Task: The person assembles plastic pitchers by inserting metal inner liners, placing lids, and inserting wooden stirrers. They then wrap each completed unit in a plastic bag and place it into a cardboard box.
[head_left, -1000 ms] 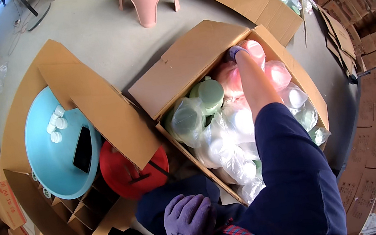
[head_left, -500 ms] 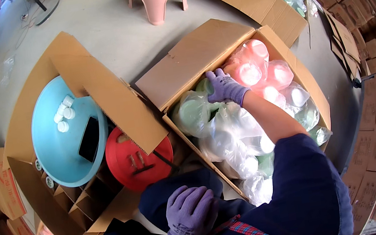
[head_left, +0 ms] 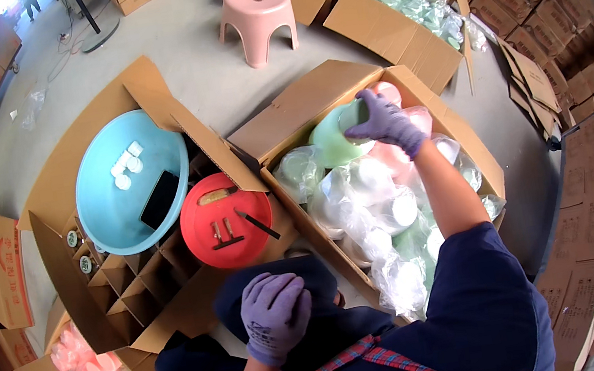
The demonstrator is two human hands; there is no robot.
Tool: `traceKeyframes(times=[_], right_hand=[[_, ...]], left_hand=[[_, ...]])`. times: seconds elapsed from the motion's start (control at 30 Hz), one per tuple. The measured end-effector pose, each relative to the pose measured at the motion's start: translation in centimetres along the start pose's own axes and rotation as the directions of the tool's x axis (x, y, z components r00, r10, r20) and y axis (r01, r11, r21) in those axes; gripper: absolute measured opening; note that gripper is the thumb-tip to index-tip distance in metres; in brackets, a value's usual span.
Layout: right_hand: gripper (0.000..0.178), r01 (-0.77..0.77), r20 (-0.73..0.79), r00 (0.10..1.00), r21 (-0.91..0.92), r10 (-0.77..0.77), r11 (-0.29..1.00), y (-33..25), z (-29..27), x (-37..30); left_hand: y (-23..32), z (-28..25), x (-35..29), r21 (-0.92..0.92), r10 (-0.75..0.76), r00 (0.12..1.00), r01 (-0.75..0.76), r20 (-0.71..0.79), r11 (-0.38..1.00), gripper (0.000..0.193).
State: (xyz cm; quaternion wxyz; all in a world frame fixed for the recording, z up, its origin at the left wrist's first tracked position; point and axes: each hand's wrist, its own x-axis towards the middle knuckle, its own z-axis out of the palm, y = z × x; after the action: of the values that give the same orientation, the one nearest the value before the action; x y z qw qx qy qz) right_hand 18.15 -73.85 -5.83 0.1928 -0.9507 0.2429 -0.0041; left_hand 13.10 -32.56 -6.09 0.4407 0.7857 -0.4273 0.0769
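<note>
Right grip point(head_left: 384, 123) pinching green container point(head_left: 334, 138), left of palm, bagged containers point(head_left: 356, 190) beside it, left grip point(head_left: 276, 314) curled

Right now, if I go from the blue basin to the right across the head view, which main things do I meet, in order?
Light-blue basin → red dish → pale-green container → gloved right hand gripping it → brown cardboard stack.
</note>
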Motion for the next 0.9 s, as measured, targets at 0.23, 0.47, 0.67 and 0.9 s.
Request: traceKeyframes(times=[0.23,0.47,0.67,0.9], right_hand=[[0.075,0.241,-0.281,0.958,0.663,-0.062,0.709,-6.7,-13.3,-14.5],[0.091,0.103,-0.053,0.966,0.977,-0.255,0.185,-14.1,0.5,-31.9],[0.074,0.43,0.258,0.576,0.711,-0.775,0.556,-18.1,6.1,-39.4],[0.068,0.914,-0.234,0.337,0.312,-0.912,0.257,-30.5,5.5,-36.4]], left_hand=[[1.3,-2.7,-3.6,-0.105,-0.204,0.951,0.184,-0.232,0.977,0.064],[2.1,-12.8,-8.6,0.255,-0.229,0.827,0.403,-0.514,0.879,0.042],[2.2,-20.4,-19.3,-0.361,-0.513,0.771,0.387,-0.377,0.848,0.048],[3.7,-19.6,-19.8,-0.232,-0.5,0.8,0.445,-0.331,0.865,0.023]])
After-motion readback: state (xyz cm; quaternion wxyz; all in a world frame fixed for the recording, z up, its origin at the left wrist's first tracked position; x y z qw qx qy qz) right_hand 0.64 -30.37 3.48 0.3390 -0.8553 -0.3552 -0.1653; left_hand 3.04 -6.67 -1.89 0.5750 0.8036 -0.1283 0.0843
